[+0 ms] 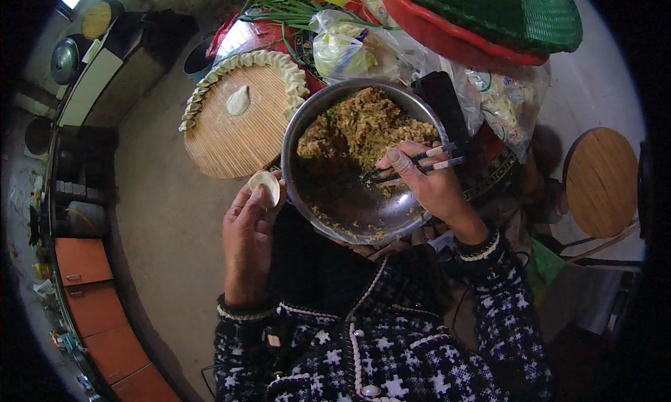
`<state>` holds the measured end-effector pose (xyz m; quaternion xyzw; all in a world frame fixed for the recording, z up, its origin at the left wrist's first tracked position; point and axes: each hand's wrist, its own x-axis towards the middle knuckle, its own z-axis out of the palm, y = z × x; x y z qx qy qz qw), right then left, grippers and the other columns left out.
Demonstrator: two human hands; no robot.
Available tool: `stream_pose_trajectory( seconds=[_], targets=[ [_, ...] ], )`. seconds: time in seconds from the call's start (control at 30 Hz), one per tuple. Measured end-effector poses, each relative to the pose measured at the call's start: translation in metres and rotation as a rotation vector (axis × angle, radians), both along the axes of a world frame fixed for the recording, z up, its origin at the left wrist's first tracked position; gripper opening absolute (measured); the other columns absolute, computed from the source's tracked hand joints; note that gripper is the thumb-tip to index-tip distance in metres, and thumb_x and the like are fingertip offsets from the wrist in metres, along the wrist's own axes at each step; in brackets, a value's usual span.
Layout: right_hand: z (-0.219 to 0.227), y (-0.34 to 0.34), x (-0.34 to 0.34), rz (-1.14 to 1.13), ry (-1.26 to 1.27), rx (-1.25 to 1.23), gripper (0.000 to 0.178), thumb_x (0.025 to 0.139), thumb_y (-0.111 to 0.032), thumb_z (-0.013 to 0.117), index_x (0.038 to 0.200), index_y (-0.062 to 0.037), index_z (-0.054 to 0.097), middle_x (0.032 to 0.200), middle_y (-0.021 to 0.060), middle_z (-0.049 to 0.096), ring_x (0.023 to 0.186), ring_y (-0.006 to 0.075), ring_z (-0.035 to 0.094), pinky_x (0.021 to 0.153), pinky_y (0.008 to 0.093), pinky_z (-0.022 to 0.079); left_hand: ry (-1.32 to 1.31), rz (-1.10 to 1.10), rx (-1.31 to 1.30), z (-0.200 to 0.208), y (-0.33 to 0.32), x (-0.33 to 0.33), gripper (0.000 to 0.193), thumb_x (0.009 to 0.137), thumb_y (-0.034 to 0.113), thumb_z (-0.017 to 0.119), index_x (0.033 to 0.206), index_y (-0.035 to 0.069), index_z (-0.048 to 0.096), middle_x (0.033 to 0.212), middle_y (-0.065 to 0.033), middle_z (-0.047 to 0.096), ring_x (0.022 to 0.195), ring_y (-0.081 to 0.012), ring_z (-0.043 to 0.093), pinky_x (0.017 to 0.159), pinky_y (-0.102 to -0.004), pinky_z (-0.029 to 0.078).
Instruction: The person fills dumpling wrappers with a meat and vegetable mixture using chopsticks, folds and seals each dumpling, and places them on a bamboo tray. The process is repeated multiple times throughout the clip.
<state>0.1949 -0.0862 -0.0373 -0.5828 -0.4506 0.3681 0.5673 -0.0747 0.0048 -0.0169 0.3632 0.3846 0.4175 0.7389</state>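
My left hand [250, 217] holds a small round dumpling wrapper [265, 189] between thumb and fingers, just left of a steel bowl [328, 224]. Brownish minced filling [367, 122] is heaped against the bowl's far side, and smears cling to its near wall. Over the bowl's right part, my right hand [426, 182] grips a pair of dark chopsticks [437, 166], whose tips point down-left at the filling. Beyond my left hand lies a round ribbed board [241, 140], edged along its far side with a row of folded dumplings [244, 58]. A single pale dough piece [238, 100] rests inside that row.
Green onions [286, 14] and a bagged cabbage [342, 49] lie behind the bowl. A green basket [552, 18] sits in a red basin [454, 35] at the far right. A black phone-like slab [442, 101] adjoins the bowl. Rightward stands a round wooden stool [601, 182]; orange cabinets [101, 311] line the left.
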Motion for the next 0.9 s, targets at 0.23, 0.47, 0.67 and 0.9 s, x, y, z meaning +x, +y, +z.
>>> stream_pose_trajectory(
  seconds=[0.23,0.47,0.67,0.9],
  targets=[
    [-0.002,0.002,0.0,0.161,-0.019,-0.061,0.024,0.102,-0.017,0.053,0.097,0.0028,0.067,0.097,0.0125,0.069,0.085,0.0194,0.068,0.074,0.0324,0.06,-0.012,0.03,-0.012,-0.001,-0.002,0.001,0.037,0.099,0.009,0.051,0.13,-0.011,0.05,0.125,-0.0199,0.061,0.113,-0.0271,0.062,0.103,-0.0365,0.048],
    [0.01,-0.007,0.005,0.013,0.365,-0.063,0.031,0.101,-0.027,0.055,0.096,0.0017,0.066,0.097,0.0162,0.069,0.086,0.0214,0.069,0.075,0.0358,0.061,-0.027,0.02,-0.026,0.006,-0.004,0.004,0.038,0.098,0.007,0.051,0.132,-0.01,0.049,0.125,-0.0214,0.061,0.116,-0.0296,0.061,0.105,-0.0379,0.047],
    [0.018,-0.012,0.01,-0.043,0.322,-0.057,0.031,0.101,-0.029,0.053,0.097,-0.0004,0.064,0.097,0.0166,0.069,0.084,0.0228,0.068,0.074,0.0372,0.059,-0.036,-0.011,-0.005,0.008,-0.004,0.01,0.04,0.097,0.006,0.052,0.134,-0.008,0.047,0.128,-0.0208,0.059,0.119,-0.0299,0.059,0.107,-0.0386,0.045],
    [0.035,-0.021,0.01,-0.189,0.432,0.029,0.032,0.104,-0.028,0.047,0.093,-0.0014,0.061,0.1,0.0147,0.066,0.092,0.021,0.064,0.077,0.0361,0.057,-0.103,-0.075,-0.079,0.012,-0.012,0.023,0.043,0.096,0.002,0.051,0.137,-0.007,0.045,0.132,-0.0199,0.056,0.121,-0.0297,0.058,0.108,-0.0394,0.044]
  ],
)
